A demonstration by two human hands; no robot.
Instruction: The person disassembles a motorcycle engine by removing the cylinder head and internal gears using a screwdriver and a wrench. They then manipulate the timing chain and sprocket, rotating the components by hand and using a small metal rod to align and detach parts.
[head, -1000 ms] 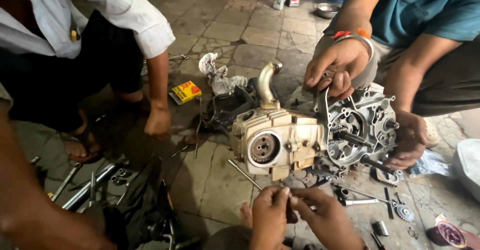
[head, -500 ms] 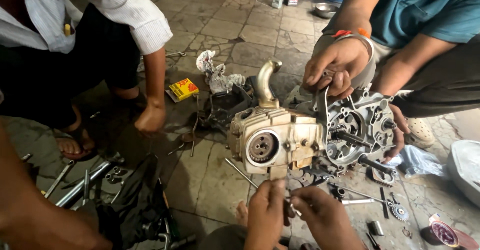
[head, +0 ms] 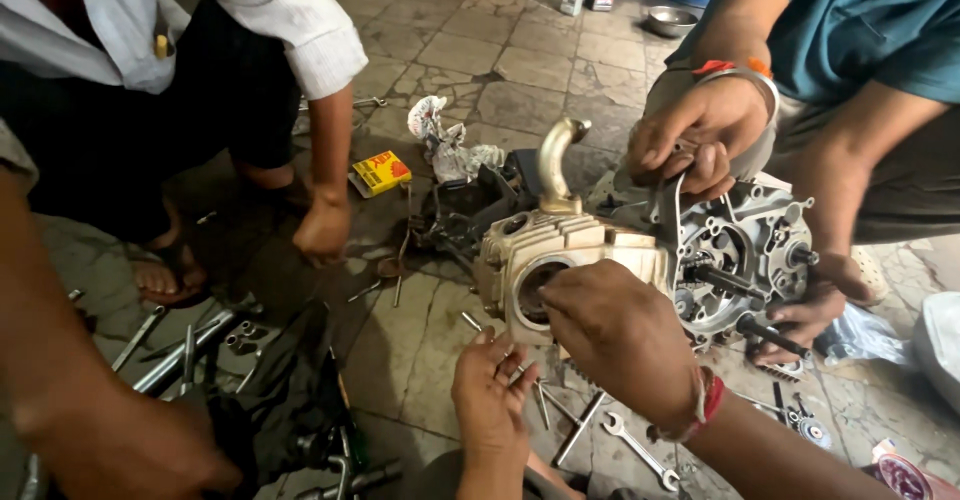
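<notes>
A motorcycle engine (head: 600, 250) sits on the tiled floor, with a pale cylinder head, a curved metal pipe (head: 556, 160) on top and an open crankcase (head: 740, 260) on its right. My right hand (head: 615, 335), with a red thread at the wrist, reaches up to the round opening (head: 530, 285) in the cylinder head, fingertips pressed to it. What they hold is hidden. My left hand (head: 488, 395) hovers just below, palm up, fingers apart. A person in a teal shirt steadies the crankcase with one hand on top (head: 700, 135) and the other at its right (head: 810, 310).
Wrenches (head: 640, 450) and bolts lie on the floor under my hands. Steel tools (head: 190, 345) and dark parts are scattered at the left. A yellow box (head: 382, 172) and a crumpled rag (head: 445, 140) lie behind the engine. A person in a white shirt crouches at the left, one hand (head: 322, 230) on the floor.
My right hand has left my left hand and risen to the cylinder head's round opening. My left hand has opened, palm up. The view has moved closer to the engine.
</notes>
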